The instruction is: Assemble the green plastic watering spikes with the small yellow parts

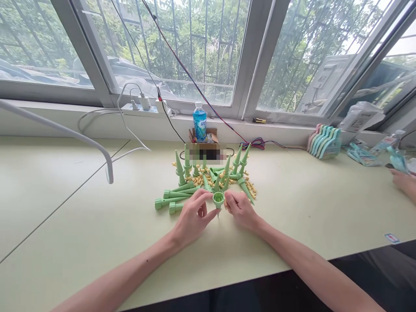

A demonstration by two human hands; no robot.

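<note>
My left hand (195, 212) grips a green plastic watering spike (219, 199) between thumb and fingers. The spike's round open cup faces up toward me, its point downward. On the other side, my right hand (240, 209) is closed in a pinch right beside the cup; a bit of yellow, seemingly a small valve, shows at the fingertips, mostly hidden. Behind both hands lie loose small yellow valves (196, 180). Several green spikes stand point up, such as the left one (179, 164), while other green spikes (177, 194) lie flat to the left.
Behind the pile, a blue bottle (199, 123) stands in a small cardboard box (212, 135). A white curved bar (94, 145) reaches over the table from the left. Pastel hangers (323, 142) stand at right, near another person's hand (403, 180). Coiled wires (255, 143) lie by the sill.
</note>
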